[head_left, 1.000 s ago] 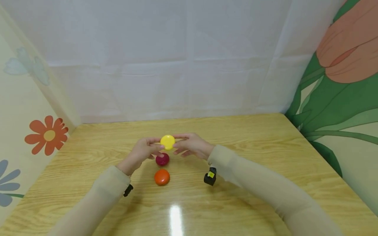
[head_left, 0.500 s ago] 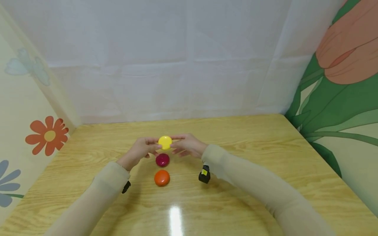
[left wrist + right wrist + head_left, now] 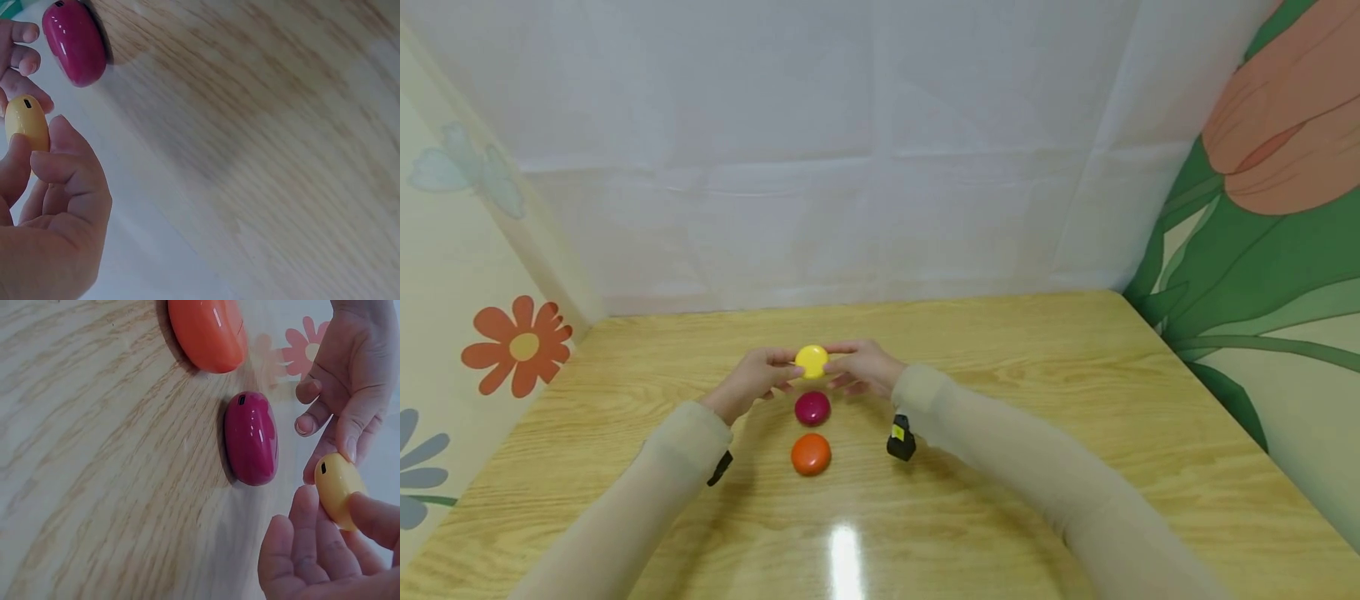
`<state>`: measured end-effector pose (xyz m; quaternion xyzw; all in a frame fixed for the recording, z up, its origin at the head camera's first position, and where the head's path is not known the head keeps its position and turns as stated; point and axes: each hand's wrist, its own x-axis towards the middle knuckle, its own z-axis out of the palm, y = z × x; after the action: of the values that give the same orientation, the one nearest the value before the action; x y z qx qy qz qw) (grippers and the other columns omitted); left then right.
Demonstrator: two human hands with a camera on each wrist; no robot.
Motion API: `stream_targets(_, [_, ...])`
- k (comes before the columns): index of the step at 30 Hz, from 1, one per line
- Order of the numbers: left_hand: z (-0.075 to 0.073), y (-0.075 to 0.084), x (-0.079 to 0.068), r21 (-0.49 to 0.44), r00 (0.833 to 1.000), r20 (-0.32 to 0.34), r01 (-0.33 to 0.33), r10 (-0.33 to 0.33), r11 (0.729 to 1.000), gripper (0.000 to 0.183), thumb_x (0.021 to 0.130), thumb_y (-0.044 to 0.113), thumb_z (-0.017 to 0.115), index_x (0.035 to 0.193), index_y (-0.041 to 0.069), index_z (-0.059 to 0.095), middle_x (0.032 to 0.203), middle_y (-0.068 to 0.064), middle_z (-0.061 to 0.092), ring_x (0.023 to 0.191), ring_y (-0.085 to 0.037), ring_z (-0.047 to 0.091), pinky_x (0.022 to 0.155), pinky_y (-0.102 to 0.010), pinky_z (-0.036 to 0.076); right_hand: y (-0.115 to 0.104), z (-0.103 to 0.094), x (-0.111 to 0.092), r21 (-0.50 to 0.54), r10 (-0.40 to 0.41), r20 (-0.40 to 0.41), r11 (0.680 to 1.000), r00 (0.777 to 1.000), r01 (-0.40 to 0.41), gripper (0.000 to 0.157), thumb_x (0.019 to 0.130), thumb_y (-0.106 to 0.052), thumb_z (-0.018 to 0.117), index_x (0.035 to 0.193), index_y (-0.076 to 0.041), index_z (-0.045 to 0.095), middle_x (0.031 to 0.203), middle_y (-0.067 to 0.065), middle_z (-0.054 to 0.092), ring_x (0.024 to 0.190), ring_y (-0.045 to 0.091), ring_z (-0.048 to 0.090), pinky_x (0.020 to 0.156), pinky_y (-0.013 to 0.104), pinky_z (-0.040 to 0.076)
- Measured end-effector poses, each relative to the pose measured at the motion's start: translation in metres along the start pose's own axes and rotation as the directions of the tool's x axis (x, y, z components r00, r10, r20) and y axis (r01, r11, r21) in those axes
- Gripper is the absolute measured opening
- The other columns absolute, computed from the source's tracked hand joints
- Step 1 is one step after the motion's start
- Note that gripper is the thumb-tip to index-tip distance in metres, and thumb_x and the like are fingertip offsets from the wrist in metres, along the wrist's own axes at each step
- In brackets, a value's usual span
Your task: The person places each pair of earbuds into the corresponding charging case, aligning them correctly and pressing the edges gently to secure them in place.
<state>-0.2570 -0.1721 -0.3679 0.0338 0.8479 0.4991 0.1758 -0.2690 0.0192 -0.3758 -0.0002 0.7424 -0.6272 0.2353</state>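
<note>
Thumb and fingers of my left hand point(image 3: 747, 385) pinch the left side of a glossy yellow rounded disc point(image 3: 812, 362). On its opposite side, my right hand point(image 3: 867, 371) pinches it too. Both wrist views show a small dark slot, like a charging port, in the edge of the yellow disc point(image 3: 337, 487); there it appears raised off the table. Just nearer than the hands lies a similar magenta disc point(image 3: 812, 408), with a slot in its edge as well. An orange disc point(image 3: 811, 454) lies nearest me, apart from the magenta one.
The wood-grain table point(image 3: 1037, 400) reaches back to a white cloth backdrop point(image 3: 880, 208). Painted walls with flowers point(image 3: 523, 346) stand at both sides. Each wrist carries a small black camera point(image 3: 901, 438). A light reflection shines on the near tabletop.
Both hands have carried the yellow disc slightly left, so it now stands roughly in line behind the magenta disc. The right forearm has shifted left. The magenta and orange discs have stayed put.
</note>
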Motion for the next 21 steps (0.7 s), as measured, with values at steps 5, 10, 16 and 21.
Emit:
stream_targets(5, [-0.001, -0.003, 0.005, 0.014, 1.0, 0.004, 0.008, -0.008, 1.0, 0.041, 0.099, 0.017, 0.058, 0.134, -0.004, 0.053, 0.111, -0.012, 0.065, 0.083, -0.019, 0.061, 0.066, -0.027, 0.038, 0.001, 0.002, 0.006, 0.025, 0.01, -0.016, 1.0, 1.0, -0.009, 0.045, 0.092, -0.004, 0.064, 0.136, -0.01, 0.057, 0.099, 0.014, 0.072, 0.064, 0.011, 0.063, 0.056, 0.023, 0.048])
stream_targets(10, [0.0, -0.005, 0.01, 0.031, 1.0, -0.005, 0.026, -0.026, 0.999, 0.039, 0.098, 0.016, 0.058, 0.132, -0.004, 0.054, 0.1, -0.006, 0.065, 0.078, -0.015, 0.056, 0.064, -0.026, 0.038, 0.005, 0.005, 0.014, 0.045, 0.026, -0.039, 0.999, 0.999, -0.025, 0.045, 0.09, -0.002, 0.065, 0.134, -0.01, 0.058, 0.084, 0.011, 0.072, 0.059, 0.011, 0.061, 0.051, 0.021, 0.046])
stream_targets(16, [0.005, -0.008, 0.014, -0.02, 0.999, -0.038, 0.033, -0.033, 0.999, 0.036, 0.096, 0.007, 0.059, 0.127, -0.01, 0.055, 0.087, -0.003, 0.063, 0.063, -0.01, 0.05, 0.054, -0.02, 0.036, 0.011, 0.009, 0.023, 0.022, 0.029, -0.051, 0.999, 0.998, -0.028, 0.045, 0.089, -0.002, 0.065, 0.133, -0.01, 0.059, 0.074, 0.004, 0.068, 0.059, 0.01, 0.058, 0.051, 0.022, 0.045])
stream_targets(21, [0.008, -0.009, 0.019, -0.029, 0.999, -0.041, 0.008, -0.01, 1.0, 0.031, 0.096, 0.002, 0.056, 0.122, -0.015, 0.056, 0.074, -0.001, 0.055, 0.057, -0.008, 0.043, 0.053, -0.018, 0.035, 0.013, 0.01, 0.027, 0.006, 0.024, -0.059, 1.0, 0.998, -0.024, 0.043, 0.09, -0.001, 0.064, 0.132, -0.007, 0.06, 0.071, 0.002, 0.065, 0.055, 0.009, 0.054, 0.048, 0.02, 0.043])
